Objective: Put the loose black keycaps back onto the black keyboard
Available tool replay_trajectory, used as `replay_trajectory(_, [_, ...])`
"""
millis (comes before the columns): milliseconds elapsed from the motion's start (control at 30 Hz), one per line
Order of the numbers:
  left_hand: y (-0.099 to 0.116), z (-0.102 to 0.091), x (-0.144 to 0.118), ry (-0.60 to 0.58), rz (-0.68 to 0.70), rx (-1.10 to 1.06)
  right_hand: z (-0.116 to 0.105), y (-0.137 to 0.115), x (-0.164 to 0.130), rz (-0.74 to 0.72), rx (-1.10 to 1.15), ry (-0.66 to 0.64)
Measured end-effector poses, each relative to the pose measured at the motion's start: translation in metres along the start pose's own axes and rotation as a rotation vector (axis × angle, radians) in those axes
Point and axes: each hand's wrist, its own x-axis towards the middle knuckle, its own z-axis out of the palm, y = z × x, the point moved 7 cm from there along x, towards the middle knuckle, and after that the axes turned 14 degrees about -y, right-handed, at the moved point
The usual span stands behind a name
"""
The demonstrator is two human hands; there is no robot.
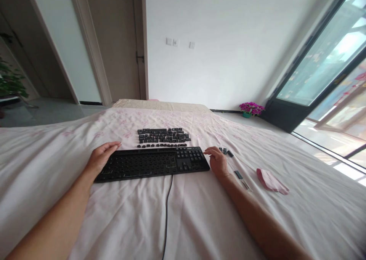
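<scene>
A black keyboard (160,161) lies on the pale floral cloth in front of me, most of its left and middle section stripped of keycaps. Keycaps are still fitted on its number pad at the right. My left hand (103,155) rests along the keyboard's left end, fingers stretched past the top corner. By the upper right corner is my right hand (217,159), its fingers extended and slightly bent; whether they touch the keyboard is hard to tell. Just beyond the keyboard, removed black keycaps (162,135) are laid out in rows.
Several loose keycaps (225,151) lie right of my right hand. Closer to me are a keycap puller (242,180) with a dark handle and metal wires, and a folded pink cloth (272,181). A black cable (167,210) runs toward me. Purple flowers (251,108) stand by the wall.
</scene>
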Motion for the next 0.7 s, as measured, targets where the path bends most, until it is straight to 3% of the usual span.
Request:
replay_trajectory(133, [-0.003,0.002,0.005,-0.026,0.015,0.013,0.011,0.011,0.006,0.185,-0.135,-0.164])
replay_trajectory(233, [-0.002,0.004,0.008,-0.035,0.017,0.034,0.014,0.009,0.008,0.226,-0.245,-0.231])
replay_trajectory(533, [0.027,0.028,-0.006,-0.292,-0.013,0.162,0.015,0.012,0.009,0.227,-0.317,-0.237])
replay_trajectory(700, [0.032,0.03,-0.011,-0.323,-0.005,0.18,0.012,0.015,0.005,0.263,-0.348,-0.221])
